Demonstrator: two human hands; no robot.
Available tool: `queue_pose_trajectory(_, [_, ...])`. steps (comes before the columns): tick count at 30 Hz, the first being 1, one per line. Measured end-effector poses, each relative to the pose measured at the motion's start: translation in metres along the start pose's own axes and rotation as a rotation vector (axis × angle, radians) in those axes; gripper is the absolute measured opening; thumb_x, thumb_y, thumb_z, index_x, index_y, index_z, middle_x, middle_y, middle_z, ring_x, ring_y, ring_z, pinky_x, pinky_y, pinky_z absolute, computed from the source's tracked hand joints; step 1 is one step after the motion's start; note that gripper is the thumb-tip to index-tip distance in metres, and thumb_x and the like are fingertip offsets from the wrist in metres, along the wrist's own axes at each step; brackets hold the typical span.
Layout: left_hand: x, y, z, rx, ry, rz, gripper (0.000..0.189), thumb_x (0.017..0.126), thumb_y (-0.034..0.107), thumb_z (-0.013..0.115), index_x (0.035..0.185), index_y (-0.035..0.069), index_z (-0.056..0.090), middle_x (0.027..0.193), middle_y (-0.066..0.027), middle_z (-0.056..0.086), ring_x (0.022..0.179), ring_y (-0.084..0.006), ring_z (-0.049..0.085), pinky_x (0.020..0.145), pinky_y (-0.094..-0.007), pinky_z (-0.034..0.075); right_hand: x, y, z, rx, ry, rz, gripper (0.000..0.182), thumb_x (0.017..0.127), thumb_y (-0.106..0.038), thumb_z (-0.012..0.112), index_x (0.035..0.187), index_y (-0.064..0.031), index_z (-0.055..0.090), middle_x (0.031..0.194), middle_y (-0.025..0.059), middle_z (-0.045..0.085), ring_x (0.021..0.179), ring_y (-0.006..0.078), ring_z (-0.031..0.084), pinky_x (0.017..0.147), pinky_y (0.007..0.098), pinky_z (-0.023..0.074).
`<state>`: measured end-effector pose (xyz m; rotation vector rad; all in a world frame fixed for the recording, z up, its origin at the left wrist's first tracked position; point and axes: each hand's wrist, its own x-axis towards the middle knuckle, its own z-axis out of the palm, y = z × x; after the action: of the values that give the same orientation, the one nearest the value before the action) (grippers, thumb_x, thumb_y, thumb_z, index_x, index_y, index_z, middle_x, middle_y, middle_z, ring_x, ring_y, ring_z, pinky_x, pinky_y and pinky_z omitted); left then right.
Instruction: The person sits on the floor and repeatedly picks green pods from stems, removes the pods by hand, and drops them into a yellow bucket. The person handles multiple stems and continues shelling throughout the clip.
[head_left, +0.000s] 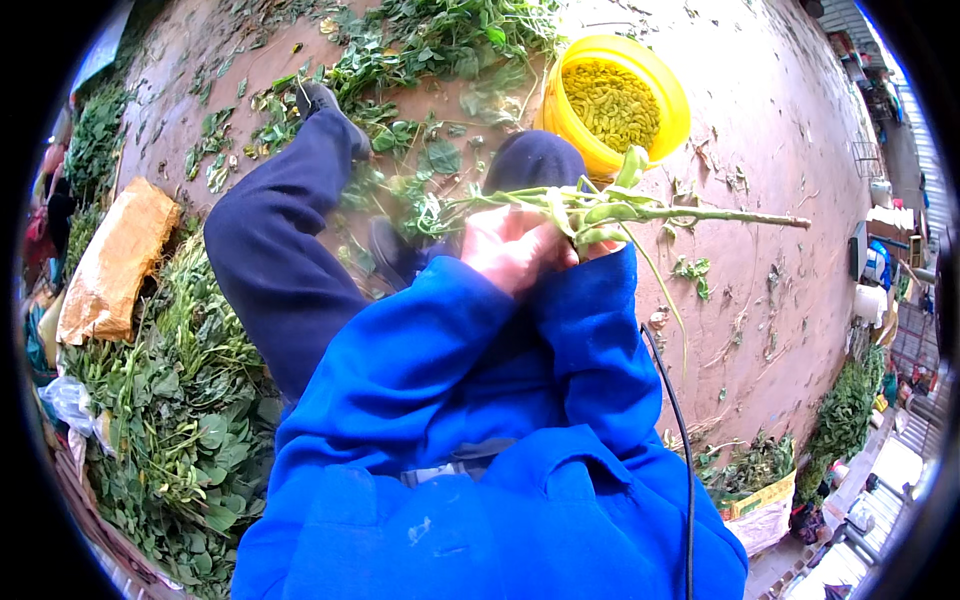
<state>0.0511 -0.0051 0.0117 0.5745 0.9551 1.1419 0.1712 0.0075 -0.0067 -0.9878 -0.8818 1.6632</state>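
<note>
A green bean plant stem with pods (705, 214) lies across both hands above my right knee, its cut end pointing right. My left hand (491, 244) is closed on the leafy, stringy end of the stem. My right hand (555, 244) sits close beside it, its fingers among the pods and partly hidden by them and by the other hand. A thin tendril hangs down from the stem. Just beyond the knee stands a yellow plastic bucket (671, 105) with many green pods or beans (611, 105) inside.
Picked plants (450, 37) lie strewn on the floor ahead. A large heap of bean plants (180, 405) is at my left, an orange woven sack (116, 262) on it. A black cable (679, 420) runs down my right side. A sack of greenery (765, 502) stands at lower right.
</note>
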Motion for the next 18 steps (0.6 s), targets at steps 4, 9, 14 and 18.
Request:
queue_pose_trajectory(4, [-0.004, -0.005, 0.009, -0.024, 0.097, 0.107, 0.015, 0.083, 0.008, 0.053, 0.092, -0.003, 0.058, 0.068, -0.0065, 0.061, 0.056, -0.0092, 0.053, 0.053, -0.0213, 0.041, -0.002, -0.001, 0.015, -0.026, 0.225, -0.041, 0.021, 0.086, -0.023, 0.047, 0.099, -0.0062, 0.052, 0.09, 0.0041, 0.055, 0.076, 0.0126, 0.054, 0.064, 0.0226, 0.0442])
queue_pose_trajectory(9, [0.006, -0.018, 0.009, -0.144, 0.183, 0.06, 0.013, 0.084, 0.006, 0.052, 0.092, -0.003, 0.058, 0.07, -0.0067, 0.061, 0.057, -0.0095, 0.053, 0.053, -0.0219, 0.042, -0.001, -0.011, 0.016, 0.236, 0.053, 0.105, 0.017, 0.086, -0.02, 0.048, 0.096, -0.007, 0.052, 0.086, 0.003, 0.056, 0.072, 0.0111, 0.053, 0.06, 0.0216, 0.0436])
queue_pose_trajectory(14, [0.0, -0.012, 0.005, 0.102, 0.092, 0.177, 0.012, 0.082, 0.006, 0.055, 0.09, -0.002, 0.058, 0.074, -0.0063, 0.06, 0.064, -0.0108, 0.055, 0.058, -0.0228, 0.044, 0.012, 0.002, 0.003, -0.127, 0.154, -0.051, 0.013, 0.084, -0.017, 0.051, 0.093, -0.0077, 0.051, 0.083, 0.0031, 0.055, 0.061, 0.009, 0.049, 0.05, 0.0209, 0.0385])
queue_pose_trajectory(18, [-0.008, -0.032, -0.019, 0.442, 0.166, 0.282, 0.009, 0.081, 0.003, 0.056, 0.089, -0.001, 0.057, 0.076, -0.0025, 0.06, 0.067, -0.0065, 0.053, 0.062, -0.0196, 0.043, 0.016, 0.004, -0.017, -0.094, 0.22, 0.112, 0.016, 0.083, -0.009, 0.048, 0.099, -0.0064, 0.049, 0.088, 0.0077, 0.056, 0.058, 0.0103, 0.046, 0.048, 0.0215, 0.0358])
